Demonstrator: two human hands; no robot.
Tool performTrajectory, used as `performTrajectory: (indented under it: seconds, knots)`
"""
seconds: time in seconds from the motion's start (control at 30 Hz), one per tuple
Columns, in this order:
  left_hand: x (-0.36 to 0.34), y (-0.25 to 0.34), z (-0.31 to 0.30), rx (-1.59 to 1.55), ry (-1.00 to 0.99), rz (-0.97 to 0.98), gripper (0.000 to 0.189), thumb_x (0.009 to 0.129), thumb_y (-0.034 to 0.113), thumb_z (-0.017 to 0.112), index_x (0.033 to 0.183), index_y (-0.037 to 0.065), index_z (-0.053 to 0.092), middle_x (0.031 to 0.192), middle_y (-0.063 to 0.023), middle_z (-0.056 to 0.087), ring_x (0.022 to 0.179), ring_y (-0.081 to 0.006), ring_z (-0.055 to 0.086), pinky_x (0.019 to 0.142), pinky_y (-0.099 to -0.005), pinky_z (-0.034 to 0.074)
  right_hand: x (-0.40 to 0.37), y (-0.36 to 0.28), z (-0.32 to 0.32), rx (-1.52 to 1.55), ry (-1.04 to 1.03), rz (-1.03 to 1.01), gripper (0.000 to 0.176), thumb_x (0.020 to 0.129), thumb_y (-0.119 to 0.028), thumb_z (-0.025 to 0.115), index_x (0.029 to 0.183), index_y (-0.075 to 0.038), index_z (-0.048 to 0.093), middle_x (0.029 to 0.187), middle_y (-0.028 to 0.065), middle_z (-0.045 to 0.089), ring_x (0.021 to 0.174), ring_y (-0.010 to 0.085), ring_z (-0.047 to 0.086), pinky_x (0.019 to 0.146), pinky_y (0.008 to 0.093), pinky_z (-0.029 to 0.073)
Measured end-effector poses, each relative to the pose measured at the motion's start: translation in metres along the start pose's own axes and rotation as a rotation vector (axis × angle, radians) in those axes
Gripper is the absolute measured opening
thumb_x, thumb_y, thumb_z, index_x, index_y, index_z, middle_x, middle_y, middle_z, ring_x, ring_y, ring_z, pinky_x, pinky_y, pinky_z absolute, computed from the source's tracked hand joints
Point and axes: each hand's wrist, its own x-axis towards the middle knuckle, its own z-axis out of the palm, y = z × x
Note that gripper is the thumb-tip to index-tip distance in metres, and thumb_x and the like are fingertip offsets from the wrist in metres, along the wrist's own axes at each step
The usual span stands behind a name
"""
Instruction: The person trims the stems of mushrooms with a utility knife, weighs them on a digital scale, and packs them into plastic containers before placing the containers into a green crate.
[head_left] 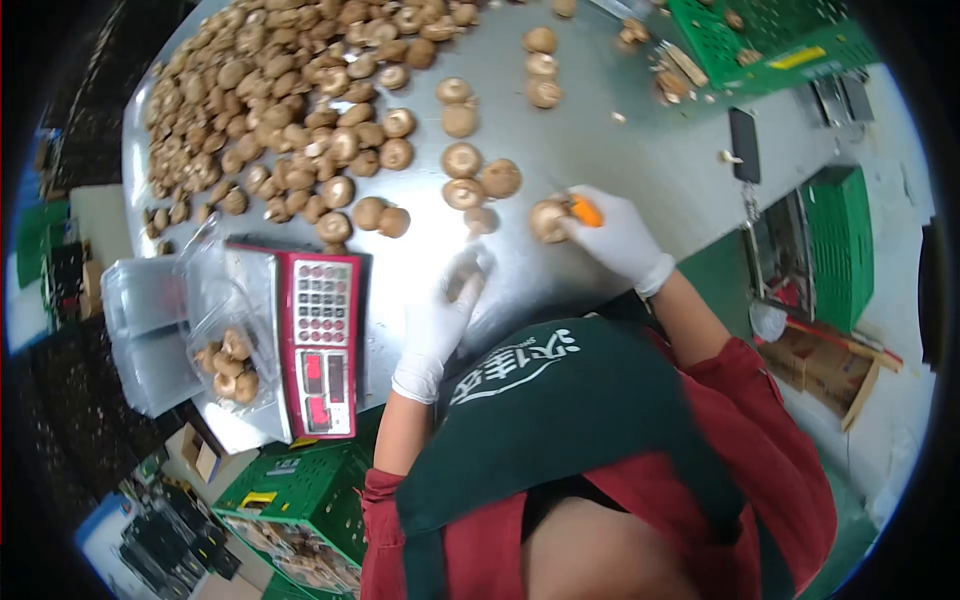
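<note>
My left hand (pixel 438 325), in a white glove, is over the steel table (pixel 640 140) beside the scale. Its fingers are slightly blurred and curled, with a gap between thumb and forefinger and nothing plainly held. Just beyond its fingertips is a small blurred mushroom (pixel 480 220). My gloved right hand (pixel 622 240) is closed around a small orange-handled tool (pixel 586 210); any blade is hidden. A brown mushroom (pixel 547 221) touches the fingertips of that hand. Several mushrooms (pixel 462 160) stand in short rows ahead of my hands.
A large mushroom pile (pixel 270 100) covers the table's far left. The red scale (pixel 325 340) bears a clear plastic tray (pixel 262 345) with several mushrooms; more trays (pixel 150 330) stand left. A black phone-like object (pixel 744 145) and a green crate (pixel 790 65) are at the right.
</note>
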Motion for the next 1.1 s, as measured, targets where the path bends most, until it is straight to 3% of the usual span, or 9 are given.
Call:
performTrajectory:
  seconds: [0.07,0.2,0.4,0.57,0.67,0.87,1.0,1.03,1.1]
  knots:
    - [0.007,0.002,-0.02,0.093,0.183,0.01,0.025,0.085,0.009,0.068,0.11,0.001,0.068,0.084,-0.0097,0.068,0.074,-0.0141,0.065,0.069,-0.0277,0.051,0.014,0.002,-0.009,-0.047,0.065,0.001,0.036,0.086,-0.023,0.068,0.115,-0.003,0.061,0.098,0.0177,0.068,0.091,0.0259,0.068,0.081,0.0342,0.052]
    - [0.043,-0.014,-0.063,0.931,0.421,0.285,0.033,0.083,0.011,0.06,0.117,0.008,0.061,0.104,-0.0107,0.065,0.086,-0.0294,0.063,0.075,-0.0396,0.05,0.028,-0.008,-0.014,-0.166,0.114,-0.057,0.038,0.088,-0.024,0.068,0.12,-0.005,0.059,0.1,0.0167,0.069,0.092,0.0271,0.069,0.081,0.0345,0.053]
    - [0.089,-0.025,-0.075,1.054,0.128,0.122,0.037,0.081,0.01,0.058,0.118,0.009,0.061,0.102,-0.0136,0.063,0.089,-0.0296,0.063,0.076,-0.0408,0.05,0.04,-0.031,-0.009,-0.181,0.049,-0.075,0.037,0.089,-0.02,0.067,0.122,-0.007,0.058,0.103,0.0174,0.068,0.095,0.0301,0.068,0.082,0.0355,0.052]
    - [0.068,0.001,-0.085,-0.525,0.002,-0.103,0.059,0.078,-0.003,0.063,0.135,0.004,0.053,0.118,-0.0069,0.062,0.097,-0.0099,0.059,0.088,-0.0241,0.047,0.07,-0.04,0.005,-0.092,-0.009,-0.159,0.033,0.087,-0.011,0.063,0.119,-0.006,0.06,0.099,0.0181,0.067,0.09,0.0332,0.067,0.079,0.0373,0.052]
    - [0.058,-0.015,-0.075,-0.976,-0.015,-0.092,0.066,0.078,0.003,0.073,0.137,0.0,0.046,0.117,-0.0092,0.061,0.096,-0.0139,0.063,0.082,-0.0233,0.051,0.116,-0.06,0.032,-0.128,-0.047,-0.451,0.036,0.085,-0.003,0.06,0.12,-0.004,0.059,0.101,0.017,0.065,0.091,0.0324,0.064,0.081,0.0342,0.051]
    - [0.048,-0.028,-0.078,-1.201,-0.02,-0.133,0.073,0.077,0.003,0.073,0.142,0.001,0.038,0.122,-0.0145,0.058,0.089,-0.0167,0.062,0.074,-0.0243,0.051,0.199,-0.135,0.114,-0.451,-0.253,-0.615,0.04,0.089,-0.016,0.053,0.129,-0.021,0.058,0.13,0.007,0.056,0.107,0.0295,0.062,0.089,0.038,0.051]
    - [0.041,-0.02,-0.082,-1.257,0.031,-0.11,0.068,0.082,0.01,0.068,0.142,0.001,0.039,0.125,-0.0161,0.058,0.09,-0.0142,0.062,0.072,-0.0223,0.05,0.224,-0.118,0.147,-0.509,-0.428,-0.653,0.041,0.089,-0.032,0.058,0.129,-0.023,0.058,0.126,0.0067,0.059,0.103,0.0279,0.064,0.087,0.0374,0.052]
    - [0.039,-0.019,-0.084,-1.28,0.044,-0.107,0.066,0.083,0.013,0.067,0.142,0.0,0.039,0.126,-0.0173,0.057,0.088,-0.0137,0.061,0.07,-0.0219,0.049,0.218,-0.137,0.132,-0.526,-0.525,-0.449,0.043,0.088,-0.038,0.06,0.129,-0.024,0.057,0.118,0.0075,0.063,0.102,0.0284,0.064,0.086,0.038,0.051]
    - [0.036,-0.024,-0.088,-1.412,0.024,-0.102,0.064,0.087,0.021,0.063,0.142,0.0,0.039,0.126,-0.0194,0.058,0.084,-0.0143,0.06,0.069,-0.022,0.048,0.218,-0.115,0.125,-0.483,-0.397,-0.551,0.04,0.088,-0.041,0.061,0.123,-0.02,0.059,0.111,0.0092,0.066,0.102,0.0305,0.063,0.085,0.0401,0.051]
